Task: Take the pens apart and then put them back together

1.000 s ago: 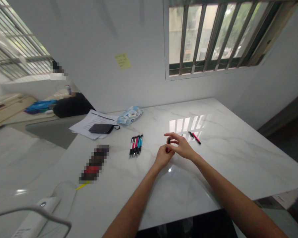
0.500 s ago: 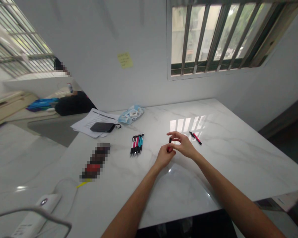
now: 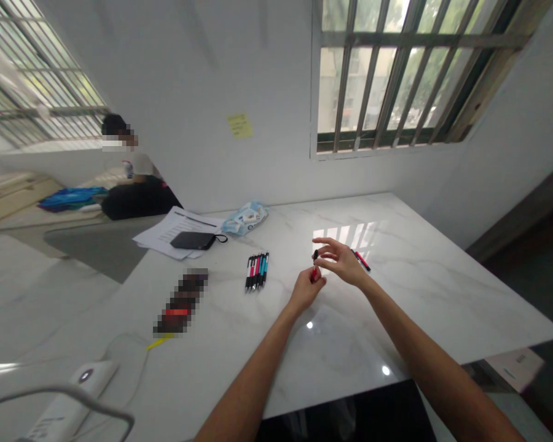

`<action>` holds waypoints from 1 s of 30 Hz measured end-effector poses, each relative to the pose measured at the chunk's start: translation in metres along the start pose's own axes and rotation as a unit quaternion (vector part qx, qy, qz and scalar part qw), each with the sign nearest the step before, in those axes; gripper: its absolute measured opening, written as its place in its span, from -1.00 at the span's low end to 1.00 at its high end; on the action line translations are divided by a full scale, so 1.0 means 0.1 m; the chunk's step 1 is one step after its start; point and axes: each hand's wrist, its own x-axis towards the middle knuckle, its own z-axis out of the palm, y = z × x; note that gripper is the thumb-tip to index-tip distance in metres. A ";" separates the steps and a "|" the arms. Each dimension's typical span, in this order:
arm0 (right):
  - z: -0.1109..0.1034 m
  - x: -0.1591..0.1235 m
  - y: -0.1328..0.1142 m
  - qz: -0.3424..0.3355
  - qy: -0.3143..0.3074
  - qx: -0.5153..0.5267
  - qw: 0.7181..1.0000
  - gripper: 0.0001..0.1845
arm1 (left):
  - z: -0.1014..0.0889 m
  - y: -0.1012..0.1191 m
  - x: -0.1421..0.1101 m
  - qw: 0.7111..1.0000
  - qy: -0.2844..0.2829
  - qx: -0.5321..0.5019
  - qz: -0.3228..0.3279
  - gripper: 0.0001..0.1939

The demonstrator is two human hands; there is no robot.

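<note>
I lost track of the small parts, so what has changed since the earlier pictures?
The right hand has drawn up slightly from the left hand, taking the black piece farther from the red piece in the left. No new hold or release shows. The pen row, papers and blue packet stayed put.

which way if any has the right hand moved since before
Yes, slightly: the right hand has gone up in view against the red pen at right.

The left hand (image 3: pixel 306 290) and right hand (image 3: pixel 345 265) are bare, with slender fingers (image 3: pixel 326 241). Both forearms (image 3: pixel 262 367) are bare too, tapering smoothly.
</note>
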 end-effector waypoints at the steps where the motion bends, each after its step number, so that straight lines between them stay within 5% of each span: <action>1: -0.02 0.03 -0.09 -0.010 0.001 -0.005 1.000 -0.39 | -0.01 0.00 0.00 1.000 -0.001 0.000 0.007 -0.67; 6: -0.26 0.27 -0.54 -0.065 0.049 -0.025 0.996 -0.46 | -0.03 0.04 -0.02 0.999 -0.002 -0.029 0.020 -0.60; 9: -0.48 0.37 -0.61 -0.072 0.106 -0.085 0.988 -0.58 | -0.05 0.07 -0.01 0.998 0.010 -0.048 0.026 -0.60; 13: -0.66 0.30 -0.35 0.017 0.126 -0.282 0.951 -0.72 | -0.08 0.10 0.01 0.997 0.031 -0.059 0.035 -0.63; 18: -0.56 0.11 0.19 0.173 0.077 -0.468 0.863 -0.58 | -0.12 0.10 0.03 0.996 0.040 -0.070 0.040 -0.66; 22: -0.50 0.11 0.47 0.217 0.053 -0.534 0.815 -0.50 | -0.13 0.06 0.05 0.996 0.047 -0.070 0.037 -0.68; 30: -0.45 0.16 0.62 0.225 0.040 -0.544 0.807 -0.50 | -0.12 -0.02 0.07 0.997 0.045 -0.062 0.034 -0.69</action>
